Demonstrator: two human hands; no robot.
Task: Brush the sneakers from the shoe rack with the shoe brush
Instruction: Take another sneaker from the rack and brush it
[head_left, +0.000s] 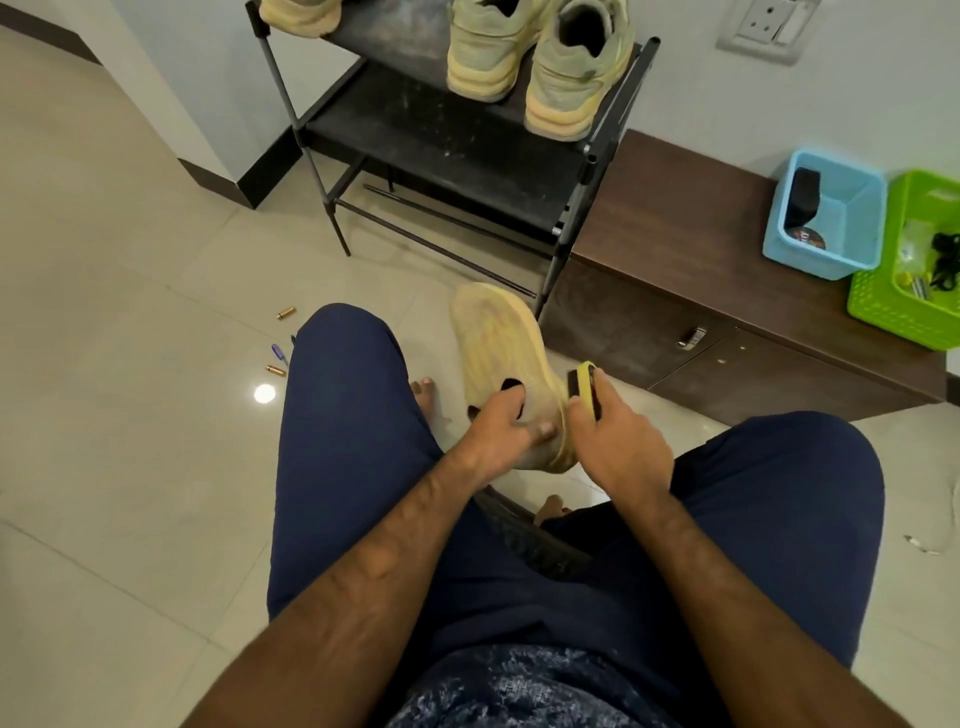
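Left grip (501, 428) clamped on sneaker (493, 338), fingers in its collar. Right grip (621, 449) wrapped round shoe brush (584, 387), just right of that shoe. Early, I judge: other sneakers (519, 57) wait on shoe rack (441, 140) beyond both grips.

The person is wearing plain navy blue trousers (343, 415). A dark blue top (535, 686) with a pale mottled print is showing at the lower edge. Both forearms (374, 561) are showing bare to the wrist, and the feet (423, 391) are going bare too.
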